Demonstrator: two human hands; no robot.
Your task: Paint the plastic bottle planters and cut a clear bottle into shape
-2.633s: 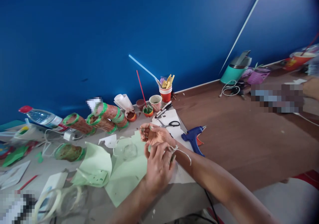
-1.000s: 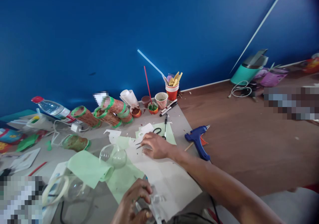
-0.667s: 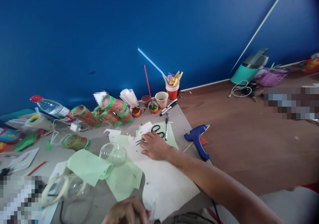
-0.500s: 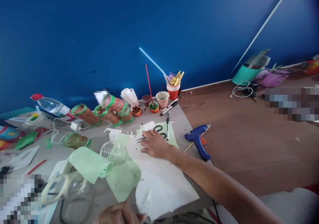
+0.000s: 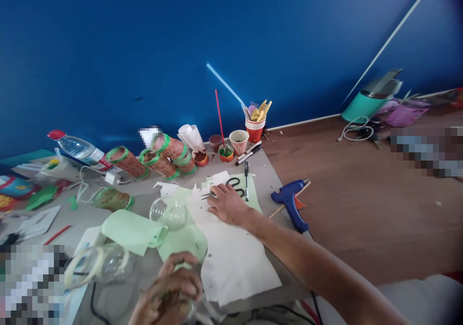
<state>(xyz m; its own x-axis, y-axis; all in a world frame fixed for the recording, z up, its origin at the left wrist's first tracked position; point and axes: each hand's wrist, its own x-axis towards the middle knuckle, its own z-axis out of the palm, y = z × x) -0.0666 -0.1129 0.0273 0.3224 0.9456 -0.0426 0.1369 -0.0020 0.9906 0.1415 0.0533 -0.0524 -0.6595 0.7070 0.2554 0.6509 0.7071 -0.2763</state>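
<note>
My right hand reaches over the white paper, fingers bent over the middle of black-handled scissors. The blades stick out left of the fingers and the handle loops show behind the hand. At the bottom centre, my left hand is curled round a clear plastic piece, mostly hidden by the fingers; brown-green smears mark the skin. Pale green paper lies under the white sheet, with a clear plastic bottle piece on it. Beyond the scissors is a black pen.
A blue glue gun lies on the right, beside a wooden stick. Painted brown tubes with green rims, a water bottle and paint cups line the back. Rolled green paper and clear plastic rings sit left.
My left hand has risen further into view at the bottom, now with clear plastic in it. The white paper's near edge has shifted. My right hand stays at the scissors.
</note>
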